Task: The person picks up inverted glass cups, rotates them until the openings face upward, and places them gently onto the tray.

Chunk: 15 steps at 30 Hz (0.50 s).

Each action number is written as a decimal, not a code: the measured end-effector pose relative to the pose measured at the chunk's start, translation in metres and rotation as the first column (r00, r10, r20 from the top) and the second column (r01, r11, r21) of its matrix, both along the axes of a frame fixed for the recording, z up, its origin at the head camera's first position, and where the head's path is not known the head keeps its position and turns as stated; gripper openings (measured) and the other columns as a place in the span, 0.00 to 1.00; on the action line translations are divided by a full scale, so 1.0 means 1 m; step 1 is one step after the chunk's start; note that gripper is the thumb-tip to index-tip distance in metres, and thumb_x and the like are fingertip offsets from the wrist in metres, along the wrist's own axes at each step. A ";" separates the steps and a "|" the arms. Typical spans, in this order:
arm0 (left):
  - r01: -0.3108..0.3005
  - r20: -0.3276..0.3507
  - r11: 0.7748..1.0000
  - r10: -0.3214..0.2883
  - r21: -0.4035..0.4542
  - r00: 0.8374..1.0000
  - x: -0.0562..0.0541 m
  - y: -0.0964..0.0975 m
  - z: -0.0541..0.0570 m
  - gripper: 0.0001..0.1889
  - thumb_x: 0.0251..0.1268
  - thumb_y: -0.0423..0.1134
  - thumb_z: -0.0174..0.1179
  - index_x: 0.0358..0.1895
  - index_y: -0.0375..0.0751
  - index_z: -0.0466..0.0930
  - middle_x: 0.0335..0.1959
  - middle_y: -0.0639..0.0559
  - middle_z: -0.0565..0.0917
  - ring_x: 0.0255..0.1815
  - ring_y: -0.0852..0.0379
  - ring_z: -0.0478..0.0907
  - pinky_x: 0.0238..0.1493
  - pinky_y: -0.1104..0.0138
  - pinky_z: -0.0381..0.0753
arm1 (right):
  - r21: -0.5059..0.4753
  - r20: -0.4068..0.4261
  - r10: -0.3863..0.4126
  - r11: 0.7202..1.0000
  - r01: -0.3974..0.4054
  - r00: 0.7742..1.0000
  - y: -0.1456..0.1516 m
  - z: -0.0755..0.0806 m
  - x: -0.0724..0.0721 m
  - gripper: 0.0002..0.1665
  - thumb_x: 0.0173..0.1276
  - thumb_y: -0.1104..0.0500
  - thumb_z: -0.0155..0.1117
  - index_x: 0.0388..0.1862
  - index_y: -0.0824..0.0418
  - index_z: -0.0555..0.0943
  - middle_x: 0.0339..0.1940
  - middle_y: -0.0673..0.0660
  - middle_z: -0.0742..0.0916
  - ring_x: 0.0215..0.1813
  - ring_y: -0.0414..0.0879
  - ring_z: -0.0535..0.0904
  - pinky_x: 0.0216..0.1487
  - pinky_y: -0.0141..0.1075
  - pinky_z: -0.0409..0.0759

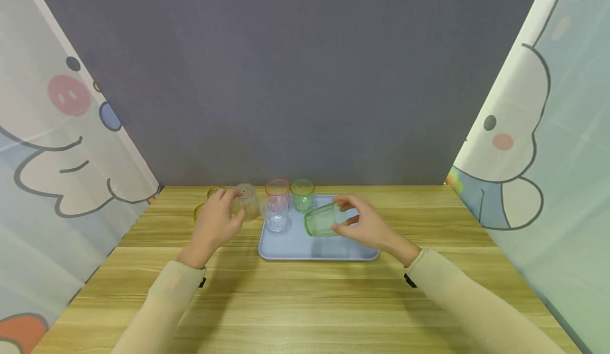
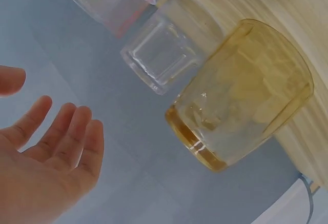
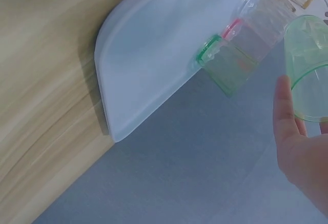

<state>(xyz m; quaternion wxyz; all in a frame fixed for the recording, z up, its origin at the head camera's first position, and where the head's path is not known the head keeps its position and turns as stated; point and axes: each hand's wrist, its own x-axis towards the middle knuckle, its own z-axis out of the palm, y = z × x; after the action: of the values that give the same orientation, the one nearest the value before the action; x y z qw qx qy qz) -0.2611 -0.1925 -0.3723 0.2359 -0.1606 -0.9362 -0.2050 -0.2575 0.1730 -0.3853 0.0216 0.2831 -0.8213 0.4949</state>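
Observation:
My right hand (image 1: 362, 220) pinches a light green glass (image 1: 320, 220) near its rim and holds it tilted over the blue tray (image 1: 295, 251). The right wrist view shows the fingers against that green glass (image 3: 307, 47). My left hand (image 1: 216, 224) holds nothing; its fingers are spread and loosely bent beside a clear glass (image 1: 247, 206). The left wrist view shows this clear glass (image 2: 164, 44) standing mouth down on the table, with an upside-down yellow glass (image 2: 241, 90) nearer the camera. In the head view the left hand partly hides the yellow glasses (image 1: 199, 212).
On the tray's left side stand a clear mug (image 1: 275, 219), a pink glass (image 1: 278, 187) and another green glass (image 1: 303, 198). The wooden table (image 1: 305, 301) meets a grey wall (image 1: 305, 79) behind. Cartoon-printed curtains (image 1: 519, 147) hang at both sides.

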 end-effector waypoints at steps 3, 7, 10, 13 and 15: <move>-0.013 0.003 1.000 0.013 0.008 1.000 0.000 -0.003 0.001 0.17 0.68 0.37 0.57 0.55 0.28 0.79 0.52 0.32 0.81 0.54 0.33 0.77 0.52 0.42 0.77 | 0.016 -0.015 -0.011 1.000 0.011 1.000 0.000 0.002 -0.001 0.34 0.66 0.57 0.73 0.69 0.61 0.73 0.59 0.63 0.77 0.61 0.60 0.74 0.52 0.44 0.83; -0.042 -0.016 0.999 0.042 -0.002 0.999 0.000 -0.005 0.003 0.16 0.67 0.36 0.58 0.53 0.29 0.80 0.51 0.33 0.81 0.51 0.32 0.78 0.50 0.42 0.77 | 0.041 -0.022 -0.019 0.999 0.020 1.000 0.001 0.003 -0.002 0.33 0.67 0.56 0.72 0.69 0.60 0.73 0.59 0.60 0.77 0.60 0.57 0.74 0.52 0.44 0.83; -0.061 -0.027 0.998 0.060 -0.019 0.998 -0.001 -0.007 0.003 0.15 0.66 0.36 0.59 0.51 0.30 0.81 0.50 0.33 0.81 0.49 0.31 0.78 0.48 0.42 0.77 | 0.054 -0.022 -0.027 0.998 0.028 0.999 0.000 0.003 -0.002 0.33 0.67 0.55 0.72 0.69 0.60 0.73 0.59 0.60 0.77 0.60 0.58 0.73 0.52 0.46 0.83; -0.079 -0.032 0.996 0.078 -0.041 0.996 -0.002 -0.009 0.002 0.14 0.66 0.35 0.60 0.50 0.31 0.82 0.50 0.33 0.81 0.48 0.31 0.78 0.47 0.42 0.77 | 0.070 -0.025 -0.040 0.997 0.042 0.999 -0.001 0.005 -0.003 0.34 0.66 0.55 0.72 0.69 0.60 0.73 0.59 0.61 0.77 0.61 0.58 0.73 0.52 0.47 0.82; -0.090 -0.032 0.994 0.088 -0.059 0.996 -0.003 -0.011 0.001 0.14 0.65 0.35 0.61 0.50 0.30 0.82 0.51 0.32 0.80 0.49 0.30 0.77 0.48 0.41 0.76 | 0.089 -0.028 -0.051 0.995 0.053 0.998 -0.001 0.005 -0.003 0.34 0.66 0.54 0.72 0.69 0.59 0.73 0.60 0.61 0.76 0.61 0.58 0.73 0.52 0.46 0.82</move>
<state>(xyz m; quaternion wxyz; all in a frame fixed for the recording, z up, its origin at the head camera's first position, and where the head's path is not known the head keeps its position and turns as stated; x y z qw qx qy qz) -0.2637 -0.2032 -0.3714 0.2538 -0.1287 -0.9446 -0.1635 -0.2608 0.1723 -0.3798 0.0325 0.2689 -0.8493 0.4532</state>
